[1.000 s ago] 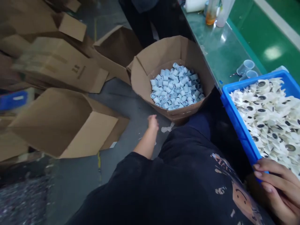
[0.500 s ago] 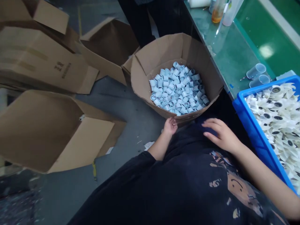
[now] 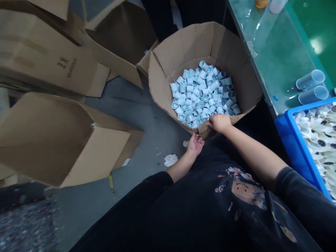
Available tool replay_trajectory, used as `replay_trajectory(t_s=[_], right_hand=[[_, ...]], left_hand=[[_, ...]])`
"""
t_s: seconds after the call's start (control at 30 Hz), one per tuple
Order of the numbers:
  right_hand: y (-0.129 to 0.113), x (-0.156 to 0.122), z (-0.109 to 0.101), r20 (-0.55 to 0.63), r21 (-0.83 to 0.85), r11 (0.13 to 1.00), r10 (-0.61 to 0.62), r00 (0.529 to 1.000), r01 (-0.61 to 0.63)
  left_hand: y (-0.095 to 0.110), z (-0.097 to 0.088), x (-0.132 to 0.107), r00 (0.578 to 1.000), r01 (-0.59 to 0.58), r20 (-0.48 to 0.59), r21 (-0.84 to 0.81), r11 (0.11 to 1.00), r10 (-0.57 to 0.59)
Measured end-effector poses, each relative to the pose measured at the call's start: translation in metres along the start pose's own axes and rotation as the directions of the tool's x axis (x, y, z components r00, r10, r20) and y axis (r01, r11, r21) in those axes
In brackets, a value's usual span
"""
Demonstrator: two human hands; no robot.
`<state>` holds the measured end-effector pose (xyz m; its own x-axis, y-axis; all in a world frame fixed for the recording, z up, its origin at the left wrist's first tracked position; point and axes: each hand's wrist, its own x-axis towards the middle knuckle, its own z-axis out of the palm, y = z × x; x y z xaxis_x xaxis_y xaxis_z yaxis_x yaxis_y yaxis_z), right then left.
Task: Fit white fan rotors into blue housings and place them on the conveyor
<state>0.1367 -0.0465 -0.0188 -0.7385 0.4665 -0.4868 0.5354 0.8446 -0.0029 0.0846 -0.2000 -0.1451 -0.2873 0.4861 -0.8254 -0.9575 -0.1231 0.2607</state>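
Evidently right grip (image 3: 220, 123) clamped on carton rim (image 3: 203, 129), left grip (image 3: 195, 145) loosely unclosed beside it, floor gap (image 3: 154, 140) leftward.

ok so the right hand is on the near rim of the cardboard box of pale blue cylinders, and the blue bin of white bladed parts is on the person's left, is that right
One thing is off: the head view shows the blue bin of white bladed parts on the person's right, not left. The rest stands.
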Motion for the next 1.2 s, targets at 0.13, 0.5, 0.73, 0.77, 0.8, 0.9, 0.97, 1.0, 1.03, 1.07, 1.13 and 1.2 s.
replay_trajectory(t_s=[0.13,0.5,0.73,0.77,0.8,0.9,0.97,1.0,1.03,1.07,1.13,1.2], right_hand=[[0.003,0.017,-0.003,0.048,0.018,0.999,-0.034,0.998,0.034],[0.014,0.012,0.013,-0.066,0.067,0.994,-0.087,0.994,0.092],[0.021,-0.011,0.038,-0.221,0.097,0.984,-0.125,0.967,0.150],[0.020,-0.013,0.041,-0.235,0.098,0.983,-0.131,0.963,0.157],[0.019,-0.016,0.045,-0.242,0.098,0.981,-0.142,0.960,0.170],[0.009,-0.031,0.055,-0.224,0.088,0.963,-0.231,0.947,0.256],[0.000,-0.042,0.062,-0.203,0.078,0.950,-0.282,0.938,0.303],[-0.005,-0.046,0.065,-0.200,0.073,0.951,-0.282,0.938,0.302],[-0.009,-0.048,0.068,-0.200,0.067,0.956,-0.269,0.942,0.287],[-0.013,-0.049,0.070,-0.201,0.063,0.962,-0.250,0.947,0.267],[-0.021,-0.046,0.072,-0.197,0.058,0.971,-0.218,0.956,0.233],[-0.029,-0.037,0.069,-0.180,0.060,0.974,-0.204,0.962,0.218]], left_hand=[[-0.001,-0.002,-0.004,1.000,-0.014,-0.022,0.020,1.000,0.014],[0.004,0.007,-0.016,0.996,-0.070,-0.038,0.324,0.943,0.087],[0.054,0.001,-0.064,0.972,-0.198,0.070,0.754,0.627,0.224],[0.066,0.006,-0.069,0.958,-0.250,0.121,0.800,0.545,0.262],[0.076,0.013,-0.072,0.930,-0.326,0.218,0.861,0.391,0.296],[0.094,0.047,-0.062,0.782,-0.527,0.604,0.773,-0.353,0.155],[0.095,0.072,-0.045,0.732,-0.534,0.681,0.563,-0.631,-0.012],[0.094,0.082,-0.036,0.736,-0.522,0.677,0.535,-0.664,-0.033],[0.093,0.091,-0.028,0.742,-0.509,0.669,0.531,-0.678,-0.033],[0.092,0.099,-0.022,0.745,-0.492,0.666,0.512,-0.704,-0.035],[0.092,0.109,-0.012,0.748,-0.464,0.662,0.470,-0.750,-0.048],[0.093,0.115,-0.008,0.753,-0.448,0.655,0.434,-0.782,-0.068]])
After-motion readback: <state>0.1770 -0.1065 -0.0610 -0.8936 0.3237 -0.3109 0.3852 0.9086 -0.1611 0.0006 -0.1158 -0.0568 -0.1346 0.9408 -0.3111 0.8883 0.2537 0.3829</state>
